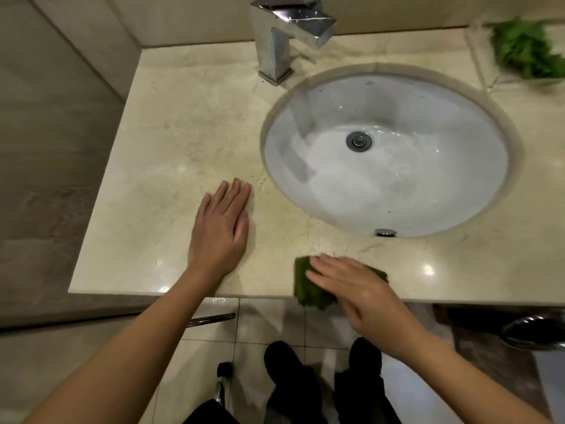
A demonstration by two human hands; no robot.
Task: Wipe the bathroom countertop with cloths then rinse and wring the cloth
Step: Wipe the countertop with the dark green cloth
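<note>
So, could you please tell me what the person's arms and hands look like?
The left hand and right hand are both bare: no gloves and no rings that I can see. The left forearm and right forearm are bare too, with no sleeves, watch or bracelet in view.

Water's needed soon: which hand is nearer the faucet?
Left. The left hand lies flat on the counter before the faucet; the right hand presses the cloth at the front edge, farther off.
</note>
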